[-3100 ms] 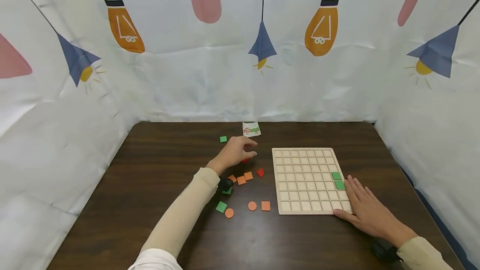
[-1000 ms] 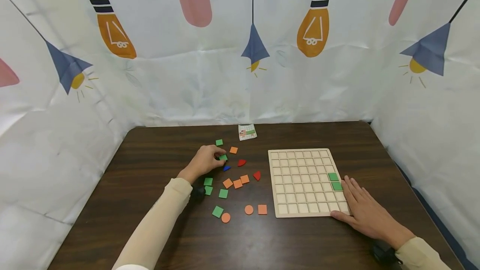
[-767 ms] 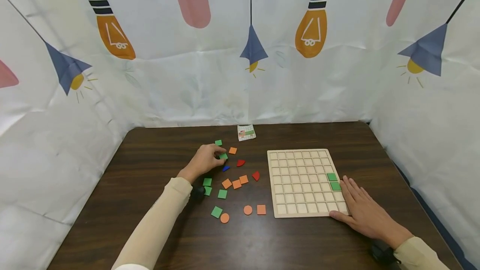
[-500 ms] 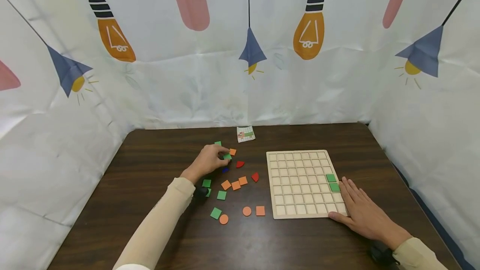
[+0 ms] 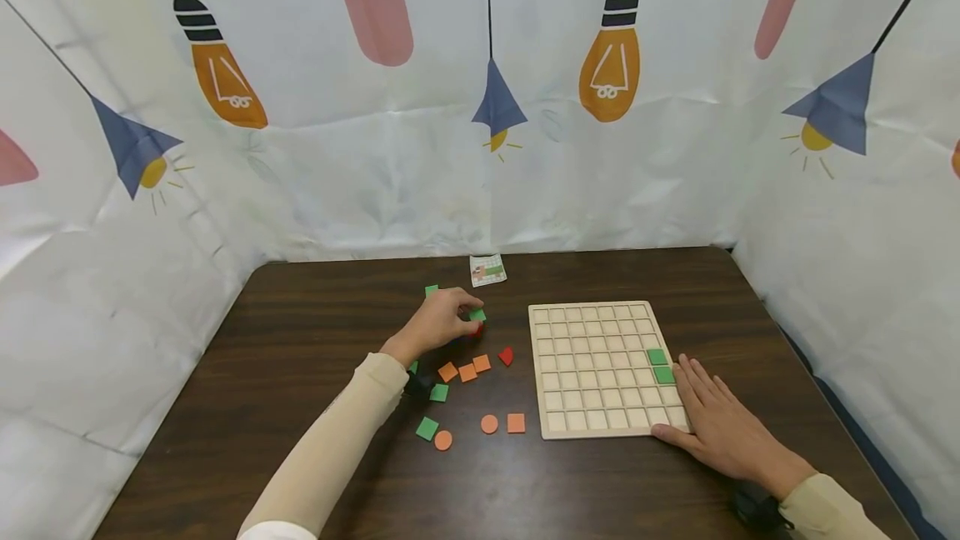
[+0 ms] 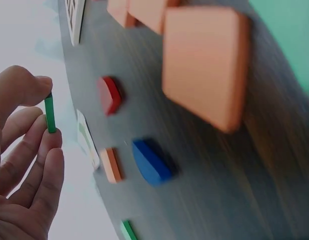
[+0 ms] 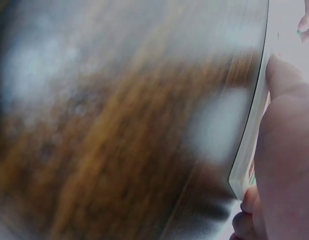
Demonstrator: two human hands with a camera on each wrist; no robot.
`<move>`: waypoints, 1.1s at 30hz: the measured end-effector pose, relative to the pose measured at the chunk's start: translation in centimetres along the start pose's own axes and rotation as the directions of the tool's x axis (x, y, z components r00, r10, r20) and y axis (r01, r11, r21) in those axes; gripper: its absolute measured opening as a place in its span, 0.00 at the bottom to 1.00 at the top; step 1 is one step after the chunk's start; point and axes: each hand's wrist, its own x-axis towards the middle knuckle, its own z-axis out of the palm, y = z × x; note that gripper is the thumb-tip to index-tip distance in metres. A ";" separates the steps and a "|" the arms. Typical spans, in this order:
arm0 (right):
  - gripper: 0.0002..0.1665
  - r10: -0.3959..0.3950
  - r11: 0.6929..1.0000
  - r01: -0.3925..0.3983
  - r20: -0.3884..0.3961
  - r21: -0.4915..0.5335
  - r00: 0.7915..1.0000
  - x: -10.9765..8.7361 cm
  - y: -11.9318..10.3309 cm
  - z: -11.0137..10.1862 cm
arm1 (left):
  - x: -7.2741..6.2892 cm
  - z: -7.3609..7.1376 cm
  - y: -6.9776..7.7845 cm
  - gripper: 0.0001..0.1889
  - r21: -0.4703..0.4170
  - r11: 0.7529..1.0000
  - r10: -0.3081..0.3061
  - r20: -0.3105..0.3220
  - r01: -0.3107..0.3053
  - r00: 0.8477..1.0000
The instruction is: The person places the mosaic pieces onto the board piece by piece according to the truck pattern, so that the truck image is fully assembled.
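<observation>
My left hand pinches a small green square tile between thumb and fingertips, raised over the loose pieces. In the left wrist view the green tile appears edge-on, held clear of the table. A red piece beneath it is partly covered by the hand in the head view. My right hand lies with straight fingers along the right edge of a pale wooden grid board, its thumb at the near right corner. Two green tiles sit in cells by that edge, a far one and a nearer one.
Left of the board lie orange squares, a red piece, orange discs, and green squares. A blue piece shows in the left wrist view. A small printed card lies at the table's far edge.
My left hand drew back to the left, took a green tile from among the loose pieces, and has since moved right with it. The right hand stays at the board.
</observation>
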 end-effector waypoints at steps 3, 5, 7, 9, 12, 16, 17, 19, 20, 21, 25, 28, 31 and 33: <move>0.64 -0.001 1.000 0.001 -0.002 0.004 1.000 0.0 0.0 0.0 | 0.3 0.3 0.8 0.18 -0.010 0.999 0.040 -0.003 -0.040 0.999; 0.64 -0.004 1.000 0.004 -0.007 0.001 1.000 0.0 0.0 0.0 | 0.5 0.5 1.2 0.18 -0.025 0.998 0.054 0.000 -0.054 0.999; 0.63 -0.009 1.000 0.009 -0.013 -0.001 1.000 0.0 0.0 0.1 | 0.6 0.7 1.6 0.18 -0.032 0.998 0.063 0.007 -0.062 0.998; 0.63 -0.008 1.000 0.008 -0.013 0.002 1.000 -0.1 -0.1 0.2 | 0.6 0.9 2.1 0.18 -0.027 0.997 0.072 0.020 -0.072 0.997; 0.63 -0.008 1.000 0.008 -0.014 0.000 1.000 -0.1 -0.1 0.2 | 0.8 1.3 2.8 0.19 -0.013 0.996 0.091 0.037 -0.090 0.995; 0.63 -0.003 1.000 0.003 -0.014 -0.007 1.000 -0.1 -0.1 0.1 | 1.1 1.7 3.8 0.19 -0.014 0.993 0.117 0.041 -0.116 0.992; 0.63 -0.002 1.000 0.002 -0.014 -0.008 1.000 -0.1 -0.1 0.1 | 1.2 1.8 4.0 0.19 -0.017 0.992 0.124 0.041 -0.123 0.991; 0.63 -0.002 1.000 0.002 -0.014 -0.005 1.000 -0.1 0.0 0.1 | 1.3 2.1 4.5 0.19 -0.022 0.991 0.134 0.044 -0.133 0.990; 0.63 -0.004 1.000 0.004 -0.016 -0.004 1.000 -0.1 0.0 0.1 | 1.4 2.2 4.7 0.19 -0.023 0.989 0.144 0.046 -0.143 0.988; 0.63 -0.003 1.000 0.003 -0.015 0.002 1.000 -0.1 0.0 0.1 | 1.5 2.4 4.8 0.18 -0.027 0.988 0.154 0.049 -0.153 0.987; 0.63 -0.013 1.000 0.013 -0.024 0.003 1.000 -0.1 0.1 0.2 | 1.9 2.9 5.6 0.18 -0.047 0.983 0.180 0.062 -0.177 0.982; 0.63 -0.005 1.000 0.006 -0.013 0.009 1.000 -0.1 0.2 0.2 | 2.3 3.4 6.2 0.18 -0.052 0.982 0.186 0.077 -0.182 0.980; 0.63 -0.005 1.000 0.005 -0.014 0.009 1.000 0.0 0.2 0.1 | 2.9 3.9 6.8 0.18 -0.043 0.978 0.209 0.087 -0.206 0.974; 0.63 -0.003 1.000 0.003 -0.014 0.009 1.000 0.0 0.2 0.0 | 3.2 4.1 7.2 0.18 -0.040 0.973 0.231 0.091 -0.228 0.969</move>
